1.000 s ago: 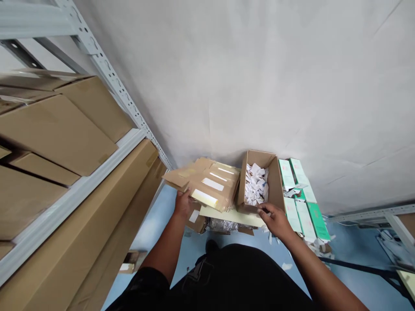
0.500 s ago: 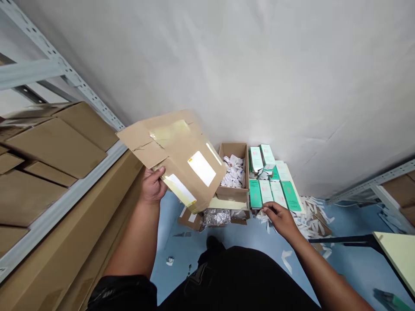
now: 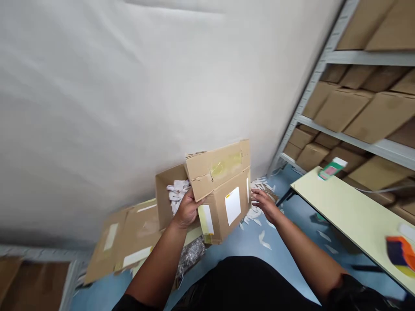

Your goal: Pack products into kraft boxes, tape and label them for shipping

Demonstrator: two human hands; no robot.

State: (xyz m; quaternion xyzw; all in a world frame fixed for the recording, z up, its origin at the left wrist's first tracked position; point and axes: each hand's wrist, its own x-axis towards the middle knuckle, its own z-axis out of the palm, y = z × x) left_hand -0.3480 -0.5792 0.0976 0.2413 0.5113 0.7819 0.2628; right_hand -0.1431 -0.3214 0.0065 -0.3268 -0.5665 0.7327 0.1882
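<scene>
A brown cardboard box (image 3: pixel 223 194) with white labels and yellowish tape is held up in front of me, its taped flap standing up at the back. My left hand (image 3: pixel 188 209) is closed on the box's left edge, thumb on the near side. At the box's right side is my right hand (image 3: pixel 264 203), its fingers apart; whether the fingertips touch the cardboard I cannot tell. Behind my left hand stands an open carton (image 3: pixel 162 194) with crumpled white paper pieces (image 3: pixel 178 190) in it. The green and white boxes seen earlier are hidden.
Flattened cardboard (image 3: pixel 121 237) lies at the left. Clear plastic wrap (image 3: pixel 191 259) sits below the carton. White strips (image 3: pixel 264 239) litter the blue floor. A pale table (image 3: pixel 343 207) stands at the right, before a metal shelf (image 3: pixel 356 134) of cartons.
My view has swung to the right. The cardboard box has turned more upright between my hands. My right hand has left the green and white boxes, and its fingers have spread beside the cardboard box.
</scene>
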